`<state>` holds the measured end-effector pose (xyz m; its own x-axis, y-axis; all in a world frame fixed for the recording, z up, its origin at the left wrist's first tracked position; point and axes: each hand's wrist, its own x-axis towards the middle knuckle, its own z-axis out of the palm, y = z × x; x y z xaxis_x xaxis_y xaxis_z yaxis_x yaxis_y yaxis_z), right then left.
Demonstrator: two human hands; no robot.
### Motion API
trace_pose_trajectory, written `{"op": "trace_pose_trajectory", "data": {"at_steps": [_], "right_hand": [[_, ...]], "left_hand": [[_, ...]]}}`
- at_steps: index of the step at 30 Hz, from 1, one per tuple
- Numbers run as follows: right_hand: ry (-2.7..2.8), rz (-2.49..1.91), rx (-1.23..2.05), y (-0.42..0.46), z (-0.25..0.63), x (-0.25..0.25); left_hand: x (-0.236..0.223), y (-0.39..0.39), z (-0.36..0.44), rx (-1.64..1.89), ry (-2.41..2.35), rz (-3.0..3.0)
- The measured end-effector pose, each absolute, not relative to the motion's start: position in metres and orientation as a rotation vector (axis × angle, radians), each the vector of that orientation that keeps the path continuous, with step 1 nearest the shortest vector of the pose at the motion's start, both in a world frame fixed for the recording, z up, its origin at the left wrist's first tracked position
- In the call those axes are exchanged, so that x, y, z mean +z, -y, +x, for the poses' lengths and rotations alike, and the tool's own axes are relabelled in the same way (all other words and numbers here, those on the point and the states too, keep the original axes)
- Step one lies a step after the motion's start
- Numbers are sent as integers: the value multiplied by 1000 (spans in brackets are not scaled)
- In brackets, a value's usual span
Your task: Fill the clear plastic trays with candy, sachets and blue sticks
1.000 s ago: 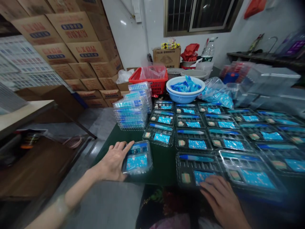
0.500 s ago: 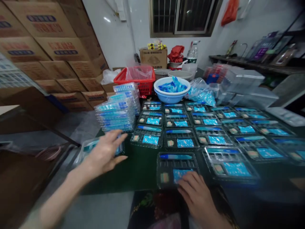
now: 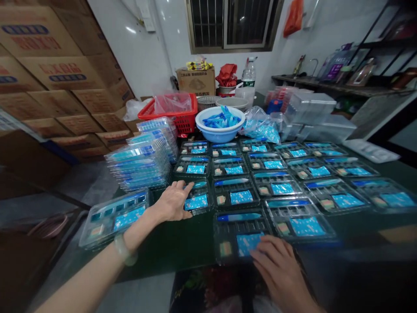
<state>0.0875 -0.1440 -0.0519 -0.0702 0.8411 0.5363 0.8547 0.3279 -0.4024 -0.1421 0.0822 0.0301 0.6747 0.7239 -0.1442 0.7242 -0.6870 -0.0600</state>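
The left hand [image 3: 172, 201], open, rests its fingertips on a clear plastic tray [image 3: 195, 196]. The right hand [image 3: 278, 273], loosely open, lies on a second tray [image 3: 241, 239] at its 10 o'clock end. On the green table [image 3: 169, 256], a third tray [image 3: 114, 219] sits at the left hand's 9 o'clock, stacked trays [image 3: 140, 163] at 11, a blue bowl [image 3: 220, 130] at 1.

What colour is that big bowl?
The bowl is light blue with a white rim, best in the head view.

Packing workshop: stacked cartons [image 3: 61, 74], plastic trays [image 3: 234, 193].
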Motion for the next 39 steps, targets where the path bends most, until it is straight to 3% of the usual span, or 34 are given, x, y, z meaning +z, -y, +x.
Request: {"op": "trace_pose_trajectory", "data": {"at_steps": [14, 20, 23, 33, 39], "right_hand": [[1884, -1509, 172, 134, 80, -50], [1771, -1529, 205, 142, 83, -60], [1665, -1473, 264, 143, 82, -60], [1306, -1506, 461, 153, 87, -53], [1471, -1606, 178, 138, 96, -34]], "left_hand": [[13, -69, -146, -143, -1382, 2776], [40, -45, -155, 27, -1627, 2720], [52, -10, -131, 138, -1492, 2801], [23, 39, -66, -201, -1102, 2834], [20, 34, -79, -224, -1099, 2870]]}}
